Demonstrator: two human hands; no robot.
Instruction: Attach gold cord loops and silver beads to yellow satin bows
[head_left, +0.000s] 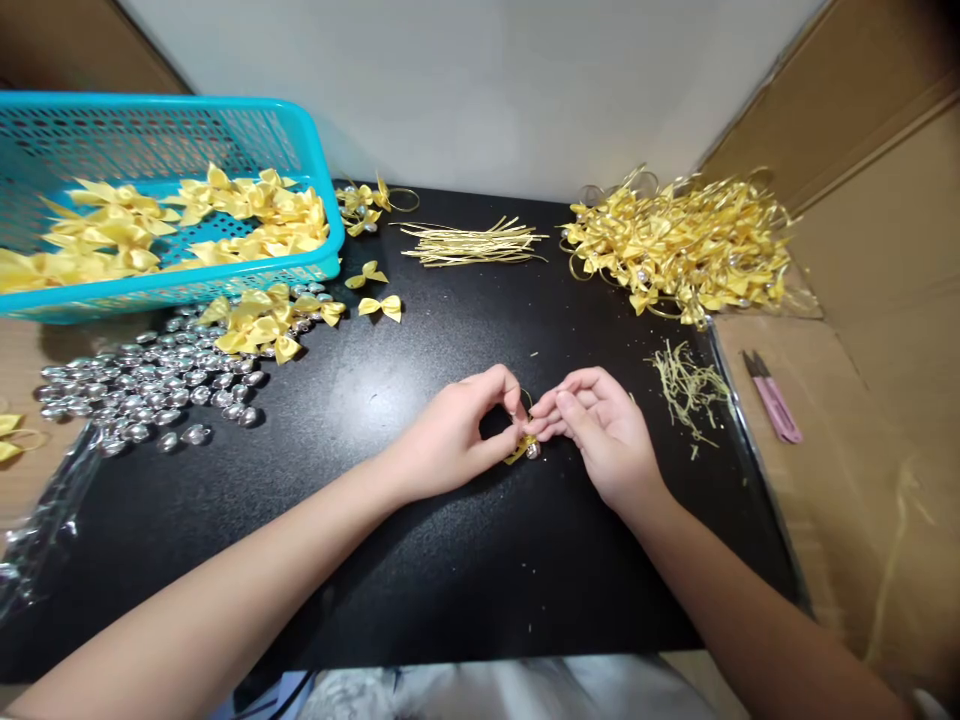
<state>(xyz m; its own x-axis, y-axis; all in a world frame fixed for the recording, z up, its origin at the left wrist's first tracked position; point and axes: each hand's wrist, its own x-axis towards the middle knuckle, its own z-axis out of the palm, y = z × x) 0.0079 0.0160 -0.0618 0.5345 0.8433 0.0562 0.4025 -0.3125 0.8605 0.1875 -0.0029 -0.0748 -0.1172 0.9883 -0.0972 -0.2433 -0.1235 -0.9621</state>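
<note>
Near the middle of the black table, my left hand pinches a small yellow ribbon bow between thumb and fingers. A silver bell hangs at the bow, just under the fingertips, and a thin gold loop rises between the hands. Thumb and fingertips of my right hand are closed at the same bow from the other side; what exactly they grip is too small to make out. Most of the bow is hidden by the fingers.
A turquoise basket of yellow bows stands at the back left, silver bells before it. Gold ties lie at the back. Finished-looking bows are heaped back right, near cord scraps and pink thread snips.
</note>
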